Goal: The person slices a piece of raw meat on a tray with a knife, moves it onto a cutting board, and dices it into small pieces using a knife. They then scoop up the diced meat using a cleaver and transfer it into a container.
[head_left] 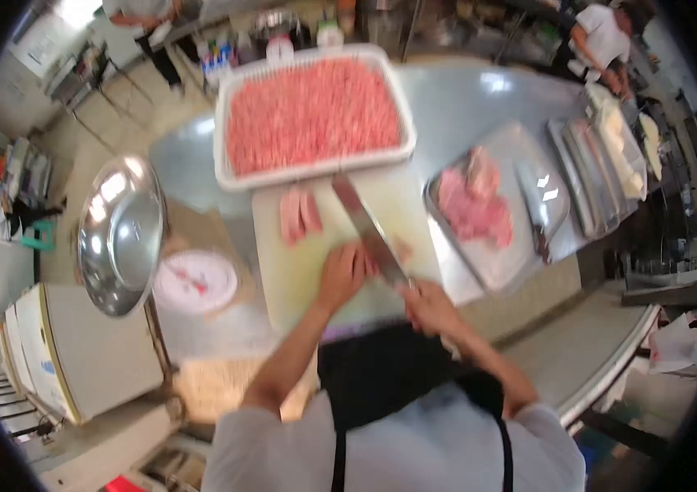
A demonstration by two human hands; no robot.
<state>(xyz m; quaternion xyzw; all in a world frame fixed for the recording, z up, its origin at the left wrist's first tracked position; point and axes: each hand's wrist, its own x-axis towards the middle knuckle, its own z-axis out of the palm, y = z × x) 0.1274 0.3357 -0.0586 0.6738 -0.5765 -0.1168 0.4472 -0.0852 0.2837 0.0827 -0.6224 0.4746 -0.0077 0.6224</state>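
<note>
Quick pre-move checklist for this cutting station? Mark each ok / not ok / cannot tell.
1. Knife held by its handle: ok, in the right hand.
2. Left hand safely clear of knife: cannot tell; close beside it, blur hides any gap.
3. Meat strips apart from knife: ok, lying to its left on the cutting board.
4. Knife tip clear of the mince tub: cannot tell; tip is right by the rim.
5. Scale readable: not ok, dial blurred.
</note>
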